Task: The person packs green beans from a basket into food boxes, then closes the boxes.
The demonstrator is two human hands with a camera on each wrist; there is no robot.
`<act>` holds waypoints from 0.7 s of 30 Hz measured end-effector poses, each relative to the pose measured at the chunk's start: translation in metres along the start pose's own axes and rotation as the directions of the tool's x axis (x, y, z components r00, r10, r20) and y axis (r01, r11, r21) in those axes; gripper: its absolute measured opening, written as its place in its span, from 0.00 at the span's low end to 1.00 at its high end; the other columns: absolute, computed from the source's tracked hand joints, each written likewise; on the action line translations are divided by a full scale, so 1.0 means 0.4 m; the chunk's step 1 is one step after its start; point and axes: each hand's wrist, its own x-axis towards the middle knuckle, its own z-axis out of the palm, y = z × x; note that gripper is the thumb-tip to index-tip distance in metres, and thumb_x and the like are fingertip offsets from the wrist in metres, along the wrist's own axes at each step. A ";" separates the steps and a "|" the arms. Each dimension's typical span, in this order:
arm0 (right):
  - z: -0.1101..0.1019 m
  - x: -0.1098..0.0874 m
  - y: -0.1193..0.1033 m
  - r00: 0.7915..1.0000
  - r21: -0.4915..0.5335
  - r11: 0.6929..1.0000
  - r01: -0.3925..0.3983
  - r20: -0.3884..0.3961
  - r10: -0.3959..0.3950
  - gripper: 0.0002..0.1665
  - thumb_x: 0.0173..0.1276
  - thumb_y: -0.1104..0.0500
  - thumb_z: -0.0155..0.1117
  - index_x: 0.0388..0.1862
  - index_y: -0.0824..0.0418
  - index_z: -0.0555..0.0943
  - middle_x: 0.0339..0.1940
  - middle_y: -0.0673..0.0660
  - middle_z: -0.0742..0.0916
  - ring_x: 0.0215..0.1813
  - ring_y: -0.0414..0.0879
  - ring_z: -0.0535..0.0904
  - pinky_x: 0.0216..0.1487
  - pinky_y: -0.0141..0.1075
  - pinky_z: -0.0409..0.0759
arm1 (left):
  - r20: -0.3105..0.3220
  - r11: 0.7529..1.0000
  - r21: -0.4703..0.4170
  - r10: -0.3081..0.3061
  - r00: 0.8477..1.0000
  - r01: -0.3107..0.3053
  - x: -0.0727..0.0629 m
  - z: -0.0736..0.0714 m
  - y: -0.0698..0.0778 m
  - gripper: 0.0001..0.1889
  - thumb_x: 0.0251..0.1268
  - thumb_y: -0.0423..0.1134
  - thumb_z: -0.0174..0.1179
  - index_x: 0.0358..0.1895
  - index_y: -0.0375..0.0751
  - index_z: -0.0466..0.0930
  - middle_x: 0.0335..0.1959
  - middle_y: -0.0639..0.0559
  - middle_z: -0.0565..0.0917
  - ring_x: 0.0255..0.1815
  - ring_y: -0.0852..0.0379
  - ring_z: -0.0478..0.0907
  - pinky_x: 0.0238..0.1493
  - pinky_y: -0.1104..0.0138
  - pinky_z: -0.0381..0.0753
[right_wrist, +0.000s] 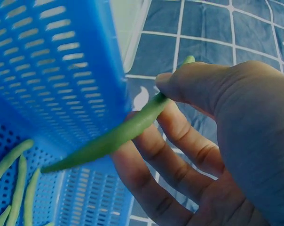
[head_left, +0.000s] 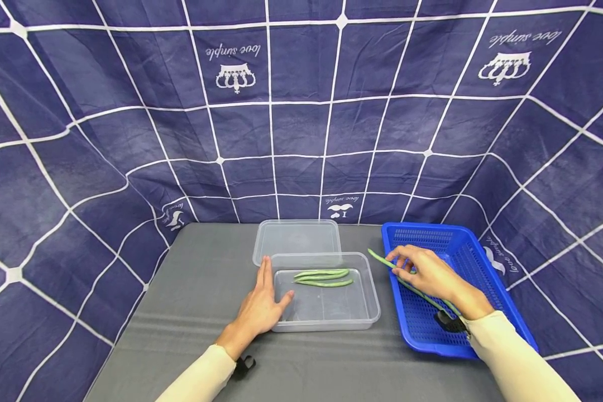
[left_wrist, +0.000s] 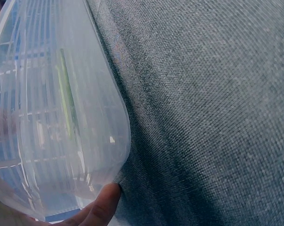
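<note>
A clear plastic container (head_left: 326, 308) holds a few green beans (head_left: 324, 283) lying side by side. Along its left wall rests my left hand (head_left: 260, 306), fingers straight and thumb extended over the rim; the left wrist view has a fingertip (left_wrist: 104, 202) against the container's outside. Over the left rim of a blue basket (head_left: 417, 338), my right hand (head_left: 427, 272) pinches one green bean (right_wrist: 116, 138) between thumb and fingers. Its tip points toward the container. More green beans (right_wrist: 20, 188) lie in the basket, partly hidden by my hand and sleeve in the head view.
A clear flat lid (head_left: 297, 239) lies behind the container on the grey tabletop (head_left: 191, 296). Blue cloth (head_left: 301, 128) with white lines hangs at the back and both sides. The basket stands close to the cloth on the right.
</note>
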 end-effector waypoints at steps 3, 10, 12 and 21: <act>0.002 0.007 -0.014 1.000 -0.008 1.000 0.019 -0.009 -0.019 0.16 0.74 0.67 0.81 0.56 0.52 0.92 0.37 0.41 0.89 0.40 0.36 0.86 0.43 0.40 0.88 | 0.003 1.000 0.000 -0.002 1.000 0.002 -0.002 0.001 -0.001 0.61 0.84 0.60 0.69 0.99 0.38 0.37 1.01 0.40 0.46 0.62 0.26 0.92 0.57 0.37 0.91; 0.013 0.030 -0.049 0.999 -0.036 0.998 0.042 -0.012 -0.043 0.16 0.74 0.66 0.82 0.56 0.51 0.93 0.37 0.41 0.88 0.40 0.34 0.85 0.42 0.36 0.84 | -0.003 1.000 -0.001 0.000 1.000 0.000 -0.002 0.003 -0.001 0.60 0.84 0.59 0.70 0.99 0.37 0.38 1.01 0.38 0.48 0.64 0.26 0.91 0.59 0.37 0.91; 0.016 0.038 -0.062 0.999 -0.041 0.998 0.044 -0.005 -0.044 0.15 0.74 0.66 0.82 0.55 0.51 0.94 0.38 0.41 0.88 0.40 0.34 0.84 0.41 0.34 0.83 | -0.002 1.000 -0.002 0.000 1.000 0.000 -0.003 0.002 0.000 0.60 0.84 0.59 0.69 0.98 0.36 0.38 1.01 0.38 0.48 0.66 0.25 0.90 0.60 0.37 0.91; 0.042 0.082 -0.110 0.998 -0.054 0.996 0.064 0.029 -0.063 0.15 0.74 0.65 0.81 0.55 0.50 0.93 0.41 0.42 0.89 0.42 0.36 0.86 0.43 0.35 0.85 | 0.000 1.000 -0.001 -0.009 1.000 0.009 -0.006 -0.002 0.003 0.60 0.83 0.59 0.70 0.98 0.37 0.39 0.93 0.31 0.65 0.65 0.22 0.90 0.63 0.34 0.89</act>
